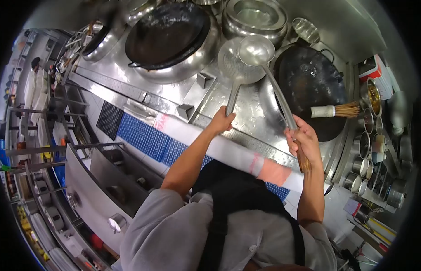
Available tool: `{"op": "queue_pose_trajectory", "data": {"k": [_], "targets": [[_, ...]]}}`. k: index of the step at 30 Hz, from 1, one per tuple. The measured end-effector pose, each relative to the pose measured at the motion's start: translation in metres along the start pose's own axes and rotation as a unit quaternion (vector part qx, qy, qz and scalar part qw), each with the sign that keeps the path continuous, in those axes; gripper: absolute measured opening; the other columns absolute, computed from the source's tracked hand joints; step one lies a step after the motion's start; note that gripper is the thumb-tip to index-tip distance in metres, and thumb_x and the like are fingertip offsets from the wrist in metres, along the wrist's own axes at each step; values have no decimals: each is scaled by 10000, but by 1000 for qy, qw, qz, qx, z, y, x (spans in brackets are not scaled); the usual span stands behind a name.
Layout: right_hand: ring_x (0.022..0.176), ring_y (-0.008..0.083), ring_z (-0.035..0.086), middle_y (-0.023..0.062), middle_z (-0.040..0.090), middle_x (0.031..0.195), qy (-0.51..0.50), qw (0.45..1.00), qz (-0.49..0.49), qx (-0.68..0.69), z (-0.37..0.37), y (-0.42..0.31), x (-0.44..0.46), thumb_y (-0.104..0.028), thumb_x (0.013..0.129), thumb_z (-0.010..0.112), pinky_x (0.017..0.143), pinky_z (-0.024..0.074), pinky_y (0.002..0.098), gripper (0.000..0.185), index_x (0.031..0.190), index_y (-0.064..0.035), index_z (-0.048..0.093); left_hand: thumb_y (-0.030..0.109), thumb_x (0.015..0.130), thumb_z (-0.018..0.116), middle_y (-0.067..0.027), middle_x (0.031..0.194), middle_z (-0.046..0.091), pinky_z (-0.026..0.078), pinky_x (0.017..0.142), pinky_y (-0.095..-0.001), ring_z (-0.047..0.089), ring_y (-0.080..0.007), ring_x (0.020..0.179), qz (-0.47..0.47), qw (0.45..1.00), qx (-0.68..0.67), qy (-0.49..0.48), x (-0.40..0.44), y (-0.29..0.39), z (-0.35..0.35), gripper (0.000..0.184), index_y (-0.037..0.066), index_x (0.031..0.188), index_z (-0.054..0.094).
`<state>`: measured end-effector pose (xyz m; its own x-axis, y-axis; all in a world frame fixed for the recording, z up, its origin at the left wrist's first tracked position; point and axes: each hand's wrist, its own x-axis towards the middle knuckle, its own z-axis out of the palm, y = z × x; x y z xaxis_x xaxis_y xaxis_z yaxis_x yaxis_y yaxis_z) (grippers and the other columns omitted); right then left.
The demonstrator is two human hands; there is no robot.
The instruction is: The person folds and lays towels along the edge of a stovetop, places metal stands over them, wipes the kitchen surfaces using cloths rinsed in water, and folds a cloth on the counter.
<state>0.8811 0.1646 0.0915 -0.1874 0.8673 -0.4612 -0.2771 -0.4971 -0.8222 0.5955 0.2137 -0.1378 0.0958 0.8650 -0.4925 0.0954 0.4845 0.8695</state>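
My left hand [221, 122] is closed on the handle of a wide perforated strainer [229, 63], whose round head lies over the steel stove top. In my right hand [303, 137] is a long-handled ladle [277, 88] with a wooden grip end. The ladle's bowl overlaps the right part of the strainer's head. Just right of the ladle sits a dark wok [310, 81]. A bamboo brush [335, 110] with a white-wrapped handle lies across that wok.
Another dark wok [170, 34] stands at the upper left, beside a steel pot [255, 20]. A white towel [197, 135] runs along the front edge. Metal bowls [368, 142] line the right side. An open steel drawer [90, 185] is at the lower left.
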Motion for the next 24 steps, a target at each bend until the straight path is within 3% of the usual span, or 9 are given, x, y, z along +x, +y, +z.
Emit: {"op": "queue_pose_trajectory", "data": {"k": [2,6,9,13,16,19,22,23,24], "targets": [[501,77,488,89,618,882,20,999,25,-18,5,18,-11,16,906,559,396,379,231,612,1497,59,408,258,949,711,-67,798,633,515,529,-353,642,-194,626,-13,998,44,-45,29,8,-9,355,-35,1113,597],[516,85,517,86,613,839,16,994,30,-108,9,39,-24,90,871,544,403,386,232,646,1505,60,419,326,921,712,-162,827,681,549,526,-372,694,-245,638,-67,989,-131,25,107,39,-2,418,-68,1044,648],[555,62,510,50,624,840,49,974,-8,-221,20,38,-9,98,872,561,469,405,230,644,1503,22,455,416,946,655,-243,912,705,589,708,-442,724,-327,778,-125,987,-79,56,164,46,5,486,-65,1004,682],[674,100,565,86,697,971,90,932,-166,-309,36,9,65,23,870,614,607,485,273,623,1482,-26,510,449,923,646,-293,1133,682,503,976,-509,659,-412,1071,134,943,261,157,151,40,-14,492,-6,1100,702],[1131,395,685,298,678,1209,168,792,-281,-516,35,-25,154,-78,866,621,976,511,408,649,1490,14,468,385,813,808,-227,1318,624,380,1107,-557,479,-462,1324,141,885,357,262,55,62,-65,635,84,1347,640],[978,387,721,302,701,1108,219,702,-344,-584,20,-47,242,-70,855,629,844,563,423,590,1412,79,509,394,814,809,-235,1339,576,384,1063,-587,483,-456,1294,78,805,479,342,-3,34,-103,750,89,1442,536],[734,256,705,230,698,930,93,887,-162,-422,11,-74,286,-73,846,655,618,554,367,384,1191,86,600,364,833,785,-254,1317,578,460,1003,-561,529,-473,1246,14,830,482,281,-4,17,-122,741,76,1458,512],[586,122,586,103,624,790,59,948,-124,-287,24,-82,272,-52,860,652,470,451,291,149,973,26,593,343,842,773,-258,1314,578,486,981,-552,552,-473,1225,2,845,473,249,-3,15,-124,720,74,1457,512],[579,121,574,85,615,781,39,969,-114,-217,26,-83,268,-41,869,640,469,446,286,115,960,10,590,318,850,754,-262,1316,576,506,955,-544,574,-478,1192,-3,853,454,259,7,8,-127,695,82,1458,514]]}}
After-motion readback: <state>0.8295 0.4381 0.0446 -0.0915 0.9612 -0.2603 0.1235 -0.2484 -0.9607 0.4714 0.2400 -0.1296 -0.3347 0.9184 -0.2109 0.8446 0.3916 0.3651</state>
